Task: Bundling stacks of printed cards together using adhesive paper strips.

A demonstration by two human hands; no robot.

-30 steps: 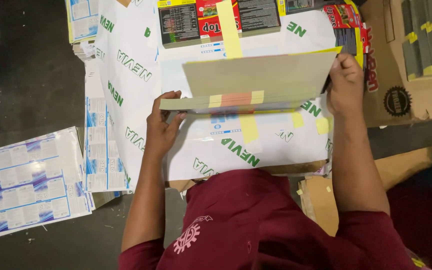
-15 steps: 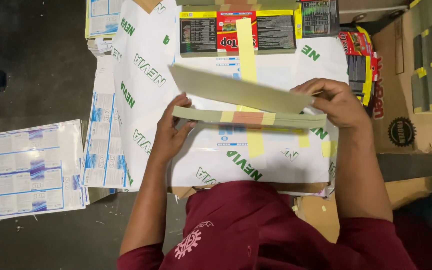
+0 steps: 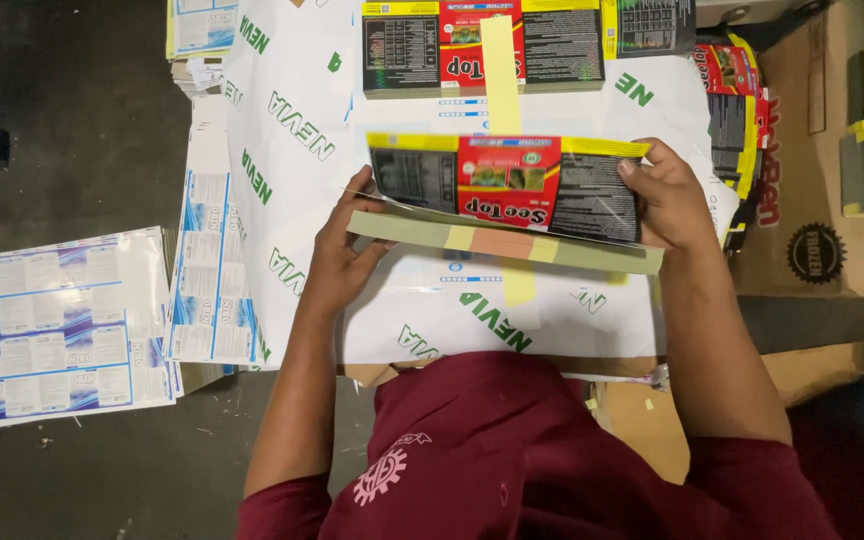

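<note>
Both hands' fingers grip the printed label stack [image 3: 507, 195]: left hand [image 3: 337, 255] underneath, right hand [image 3: 667, 200] pinching its far end.

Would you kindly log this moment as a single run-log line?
left hand: holding banded carton stack | right hand: holding same stack | top printed carton: lifted | surface: white printed sheet
</note>
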